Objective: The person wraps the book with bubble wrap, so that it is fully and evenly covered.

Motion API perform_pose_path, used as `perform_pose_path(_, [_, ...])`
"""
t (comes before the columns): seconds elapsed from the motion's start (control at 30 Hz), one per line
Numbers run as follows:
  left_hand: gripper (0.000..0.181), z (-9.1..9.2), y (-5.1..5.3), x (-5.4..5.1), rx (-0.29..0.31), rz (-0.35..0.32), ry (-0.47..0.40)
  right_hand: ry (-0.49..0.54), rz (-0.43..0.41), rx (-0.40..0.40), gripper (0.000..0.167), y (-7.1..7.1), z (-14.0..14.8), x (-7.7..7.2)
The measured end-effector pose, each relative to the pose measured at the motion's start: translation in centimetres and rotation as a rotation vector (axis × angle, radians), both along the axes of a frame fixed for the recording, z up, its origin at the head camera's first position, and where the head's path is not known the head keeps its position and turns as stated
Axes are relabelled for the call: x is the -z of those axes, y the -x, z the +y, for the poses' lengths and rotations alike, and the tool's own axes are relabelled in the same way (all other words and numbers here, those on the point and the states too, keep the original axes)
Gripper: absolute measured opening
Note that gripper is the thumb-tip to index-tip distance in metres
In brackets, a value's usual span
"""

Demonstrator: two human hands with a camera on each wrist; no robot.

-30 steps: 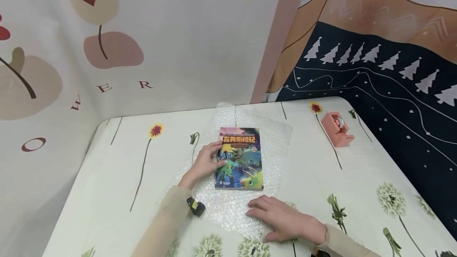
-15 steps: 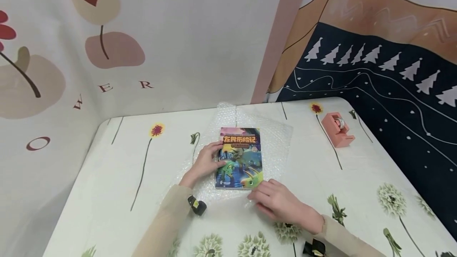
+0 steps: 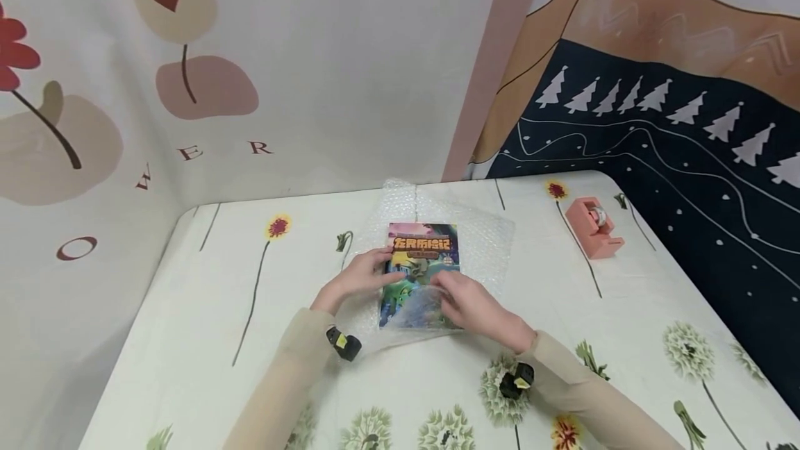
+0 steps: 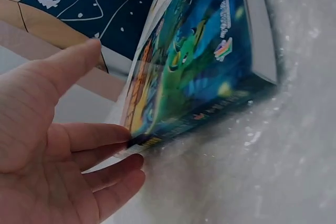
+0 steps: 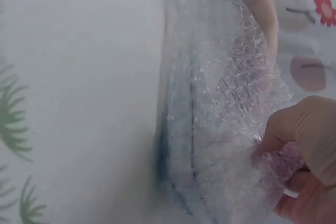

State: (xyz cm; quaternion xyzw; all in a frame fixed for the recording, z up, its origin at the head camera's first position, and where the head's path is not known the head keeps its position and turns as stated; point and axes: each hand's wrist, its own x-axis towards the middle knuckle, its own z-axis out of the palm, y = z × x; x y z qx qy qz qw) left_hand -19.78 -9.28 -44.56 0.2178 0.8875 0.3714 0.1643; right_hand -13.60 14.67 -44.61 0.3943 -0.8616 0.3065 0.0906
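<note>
- The spine of the book (image 3: 420, 264) is touched by the left hand (image 3: 359, 275), its fingers extended and nothing gripped.
- A flap of bubble wrap (image 3: 484, 248) is pinched by the right hand (image 3: 471, 304) and held over the book's lower part.
- The book is laid face up on the bubble wrap; it can be judged light, fairly firm and slick-covered, best steadied by its long edges.
- The bubble wrap is judged floppy and easily popped, best taken near its edge.
- A pink tape dispenser (image 3: 590, 230) is placed well apart, to the right.
</note>
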Motion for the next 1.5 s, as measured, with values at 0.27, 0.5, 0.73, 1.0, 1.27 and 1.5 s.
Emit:
perform_pose_path(0.27, [0.084,0.4,-0.1,-0.9,0.003,-0.080,0.069,0.153,-0.324,0.088,0.015,1.3,0.0,1.0])
perform_pose_path(0.5, [0.099,0.8,-0.5,-1.4,0.065,-0.075,0.164,0.201,-0.385,0.227,0.012,1.8,-0.4,2.0])
perform_pose_path(0.73, [0.090,1.0,-0.5,-0.9,0.039,0.015,0.187,0.225,-0.349,0.338,0.011,1.7,-1.0,2.3])
perform_pose_path(1.0, [0.089,1.6,-0.6,-1.0,0.025,0.089,0.230,0.192,-0.354,0.384,0.008,2.0,-1.0,2.5])
perform_pose_path(1.27, [0.089,1.8,-0.4,-0.3,0.003,0.141,0.266,0.070,-0.371,0.447,0.014,2.4,-1.4,1.9])
perform_pose_path(1.5, [0.090,1.8,-0.5,-0.2,-0.003,0.147,0.270,-0.046,-0.448,0.361,0.021,3.9,-0.5,0.6])
